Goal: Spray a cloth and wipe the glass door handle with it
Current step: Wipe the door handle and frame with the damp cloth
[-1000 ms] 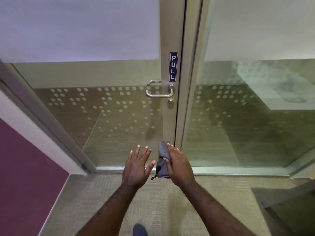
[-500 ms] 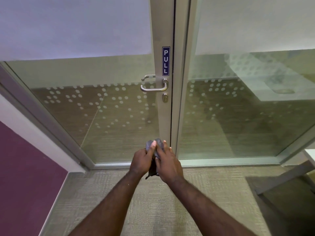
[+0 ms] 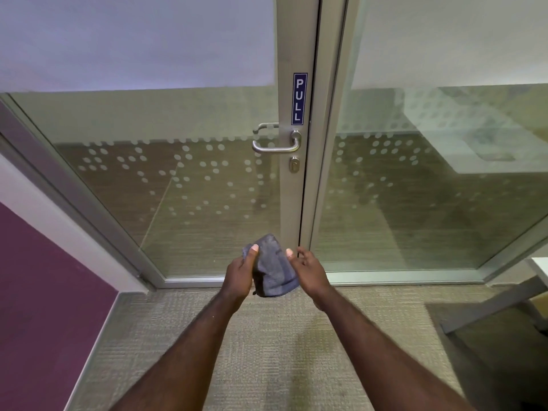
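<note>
A folded grey cloth [image 3: 271, 269] is held low in front of the glass door, between both hands. My left hand [image 3: 238, 275] grips its left side, thumb pressed on the top corner. My right hand [image 3: 310, 272] holds the right edge, with the thumb on the fabric and the fingers loosely curled behind. The silver lever door handle [image 3: 274, 148] sits on the metal door stile, well above the hands and apart from them, with a keyhole [image 3: 294, 165] just below it. No spray bottle is in view.
A blue PULL sign [image 3: 299, 98] is fixed to the stile above the handle. Dotted glass panels [image 3: 178, 179] flank the stile. A purple wall [image 3: 38, 292] stands at the left. A table leg [image 3: 489, 307] crosses the carpet [image 3: 267, 351] at the right.
My left hand, spread open beside the cloth a second ago, has taken hold of it. The cloth is now spread a little wider between the two hands. The view has moved closer to the door.
</note>
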Motion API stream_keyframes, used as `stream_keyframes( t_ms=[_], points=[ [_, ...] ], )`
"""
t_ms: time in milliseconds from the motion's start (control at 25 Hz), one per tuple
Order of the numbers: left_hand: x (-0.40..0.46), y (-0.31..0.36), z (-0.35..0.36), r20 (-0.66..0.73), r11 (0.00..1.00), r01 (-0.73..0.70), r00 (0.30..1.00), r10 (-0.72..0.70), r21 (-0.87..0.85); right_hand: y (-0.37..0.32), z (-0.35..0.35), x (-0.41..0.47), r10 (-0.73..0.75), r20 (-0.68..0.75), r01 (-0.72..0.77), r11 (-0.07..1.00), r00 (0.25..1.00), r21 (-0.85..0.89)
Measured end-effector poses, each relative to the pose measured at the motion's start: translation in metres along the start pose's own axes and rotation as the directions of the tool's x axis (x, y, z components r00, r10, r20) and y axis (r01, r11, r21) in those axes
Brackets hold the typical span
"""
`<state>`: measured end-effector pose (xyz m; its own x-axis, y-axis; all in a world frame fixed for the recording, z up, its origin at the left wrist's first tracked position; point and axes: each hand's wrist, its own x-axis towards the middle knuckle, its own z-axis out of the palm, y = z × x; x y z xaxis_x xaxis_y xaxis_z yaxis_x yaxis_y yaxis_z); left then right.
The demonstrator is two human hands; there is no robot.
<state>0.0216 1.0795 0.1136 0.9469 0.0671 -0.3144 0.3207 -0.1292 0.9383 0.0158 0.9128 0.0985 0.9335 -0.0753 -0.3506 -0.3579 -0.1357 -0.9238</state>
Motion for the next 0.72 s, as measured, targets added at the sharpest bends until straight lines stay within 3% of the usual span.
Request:
stream_keyframes(
  t_ms=[240,400,720],
  points=[
    [0.004,-0.003,-0.015,0.055,0.991,0.065,0.997,-0.059,-0.118,-0.009,0.012,0.007,-0.085,0.079,0.08,0.995,0.993,0.058],
    [0.007,-0.009,-0.021,0.076,0.986,0.103,0.993,-0.094,-0.133,-0.013,0.021,0.003,-0.266,-0.084,0.253,0.957,0.96,-0.14],
    [0.012,-0.012,-0.03,0.138,0.964,0.162,0.981,-0.135,-0.21,-0.011,0.03,-0.01,-0.235,0.041,0.23,0.968,0.971,0.098]
  ],
)
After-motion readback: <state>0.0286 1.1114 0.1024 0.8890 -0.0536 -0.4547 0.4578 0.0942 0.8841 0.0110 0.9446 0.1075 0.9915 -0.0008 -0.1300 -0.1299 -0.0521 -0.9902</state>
